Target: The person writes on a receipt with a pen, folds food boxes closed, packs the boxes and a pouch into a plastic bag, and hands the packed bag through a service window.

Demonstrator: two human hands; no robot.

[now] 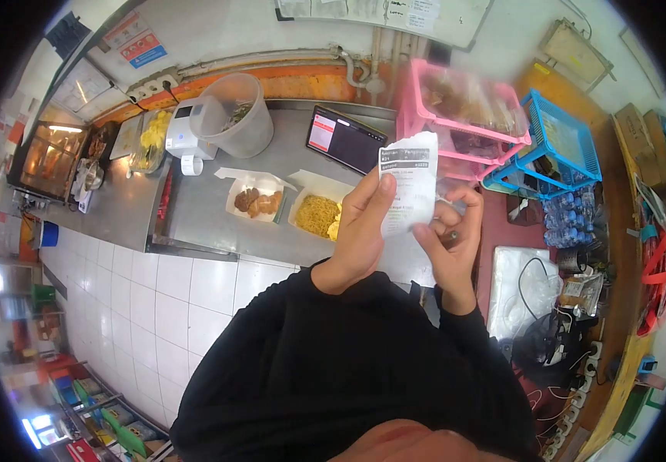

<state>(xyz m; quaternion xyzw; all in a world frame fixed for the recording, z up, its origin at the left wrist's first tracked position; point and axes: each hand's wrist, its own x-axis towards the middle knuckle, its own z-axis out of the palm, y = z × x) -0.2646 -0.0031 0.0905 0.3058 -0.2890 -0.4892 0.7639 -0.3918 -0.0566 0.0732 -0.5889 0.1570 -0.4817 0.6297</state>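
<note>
A printed paper receipt (411,189) with a torn top edge is held up in front of me. My left hand (361,231) grips its left side, thumb across the front. At its lower right corner, my right hand (456,242) has its thumb against the paper and its other fingers curled; part of that grip is hidden. Beyond my left hand on the steel counter (202,208) stands an open takeaway box (300,202) of yellow noodles or rice, partly covered by the hand. Left of it is another open box (234,199) with browned food pieces.
A tablet (344,138) leans at the counter's back. Left of it are a clear bucket (252,131) and a white label printer (186,127). To the right stand a pink rack (417,115), a blue rack (537,115), packed water bottles (571,219) and plastic-wrapped white stock (519,285).
</note>
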